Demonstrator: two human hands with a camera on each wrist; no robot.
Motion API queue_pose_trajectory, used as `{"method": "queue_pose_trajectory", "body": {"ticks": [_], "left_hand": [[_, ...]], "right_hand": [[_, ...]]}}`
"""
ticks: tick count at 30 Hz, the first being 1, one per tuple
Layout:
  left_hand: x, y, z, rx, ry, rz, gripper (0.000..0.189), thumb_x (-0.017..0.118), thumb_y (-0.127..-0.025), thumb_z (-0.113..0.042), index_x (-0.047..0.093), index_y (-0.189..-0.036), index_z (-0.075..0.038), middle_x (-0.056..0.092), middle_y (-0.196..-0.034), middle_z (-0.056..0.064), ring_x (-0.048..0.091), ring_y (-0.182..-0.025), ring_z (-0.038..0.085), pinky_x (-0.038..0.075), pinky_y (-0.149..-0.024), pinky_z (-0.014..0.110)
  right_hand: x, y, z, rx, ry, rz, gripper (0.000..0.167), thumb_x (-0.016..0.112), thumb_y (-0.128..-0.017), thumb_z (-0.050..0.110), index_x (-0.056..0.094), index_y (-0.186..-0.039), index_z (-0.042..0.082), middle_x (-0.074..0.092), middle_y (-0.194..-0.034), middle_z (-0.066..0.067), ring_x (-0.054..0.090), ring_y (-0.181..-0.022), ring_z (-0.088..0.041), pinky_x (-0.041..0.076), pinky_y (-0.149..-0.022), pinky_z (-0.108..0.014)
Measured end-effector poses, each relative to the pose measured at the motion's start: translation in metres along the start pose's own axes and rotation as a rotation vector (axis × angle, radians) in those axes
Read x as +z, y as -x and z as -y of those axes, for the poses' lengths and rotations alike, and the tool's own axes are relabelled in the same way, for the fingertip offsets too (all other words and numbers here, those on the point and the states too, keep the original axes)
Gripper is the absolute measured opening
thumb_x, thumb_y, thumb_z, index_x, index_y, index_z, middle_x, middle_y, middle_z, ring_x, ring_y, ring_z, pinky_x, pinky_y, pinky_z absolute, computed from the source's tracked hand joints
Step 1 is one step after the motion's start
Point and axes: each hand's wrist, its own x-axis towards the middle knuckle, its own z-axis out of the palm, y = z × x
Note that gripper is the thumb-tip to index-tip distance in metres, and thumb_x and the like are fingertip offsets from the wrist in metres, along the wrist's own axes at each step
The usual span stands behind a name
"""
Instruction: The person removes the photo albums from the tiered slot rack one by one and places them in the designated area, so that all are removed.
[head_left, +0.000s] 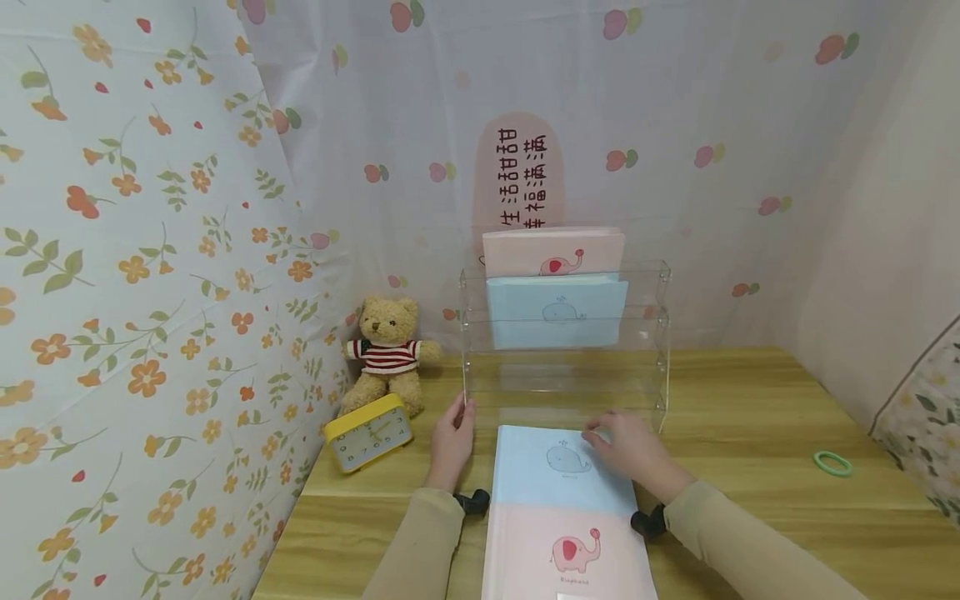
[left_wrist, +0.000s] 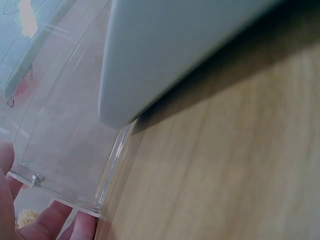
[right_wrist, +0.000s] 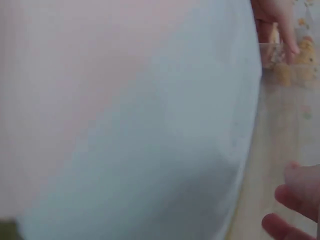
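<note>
Across the wood-grain desk [head_left: 750, 433], a blue-and-pink book [head_left: 566, 510] lies nearest; by its far end the right hand [head_left: 628, 447], forearm angled inward, seems empty, fingers loosely parted; the left hand [head_left: 452, 442] grips the clear rack [head_left: 562, 379] low left.

Rack [head_left: 566, 379]: glossy plastic. Folder [head_left: 558, 517]: smooth, matt. Tabletop [head_left: 738, 467]: wood-grained. Bear [head_left: 387, 329]: fuzzy plush. Backdrop [head_left: 675, 92]: creased cloth.

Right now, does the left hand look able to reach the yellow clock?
Probably yes: nothing visible stands between the left hand and the yellow clock. That hand holds the side of the clear rack, though, so it would likely have to let go first.
</note>
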Motion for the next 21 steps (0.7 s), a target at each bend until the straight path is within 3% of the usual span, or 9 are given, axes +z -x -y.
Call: {"method": "queue_pose_trajectory", "body": {"ticks": [7, 13, 16, 21], "left_hand": [[-0.003, 0.001, -0.001, -0.017, 0.012, 0.022, 0.049, 0.063, -0.113, -0.045, 0.063, -0.158, -0.026, 0.080, -0.129, 0.008, 0.072, -0.116, 0.026, 0.059, -0.098, 0.050], [-0.002, 0.000, -0.001, -0.007, 0.013, 0.016, 0.051, 0.063, -0.112, -0.049, 0.063, -0.158, -0.026, 0.080, -0.129, 0.008, 0.073, -0.114, 0.025, 0.059, -0.096, 0.048], [-0.002, -0.002, 0.000, 0.005, 0.013, 0.006, 0.052, 0.063, -0.112, -0.050, 0.064, -0.158, -0.026, 0.081, -0.127, 0.008, 0.073, -0.110, 0.023, 0.059, -0.091, 0.043], [-0.002, -0.001, 0.002, 0.010, 0.014, 0.002, 0.051, 0.064, -0.111, -0.050, 0.064, -0.157, -0.027, 0.081, -0.125, 0.008, 0.073, -0.107, 0.023, 0.059, -0.089, 0.041]], "right_hand": [[-0.038, -0.018, 0.009, -0.088, -0.185, -0.257, 0.013, 0.077, -0.104, 0.015, 0.082, -0.109, 0.004, 0.079, -0.109, -0.018, 0.075, -0.101, -0.039, 0.063, -0.088, -0.058], [-0.086, -0.041, 0.013, -0.059, -0.315, -0.428, 0.026, 0.074, -0.106, 0.015, 0.074, -0.122, -0.005, 0.070, -0.120, -0.026, 0.071, -0.107, -0.044, 0.061, -0.094, -0.062], [-0.103, -0.055, 0.013, -0.035, -0.362, -0.467, 0.040, 0.072, -0.108, 0.021, 0.065, -0.134, -0.009, 0.064, -0.131, -0.029, 0.066, -0.117, -0.047, 0.055, -0.104, -0.063], [-0.122, -0.075, 0.012, 0.002, -0.432, -0.451, 0.058, 0.072, -0.108, 0.029, 0.052, -0.147, -0.009, 0.057, -0.144, -0.031, 0.058, -0.131, -0.050, 0.047, -0.118, -0.065]]}}
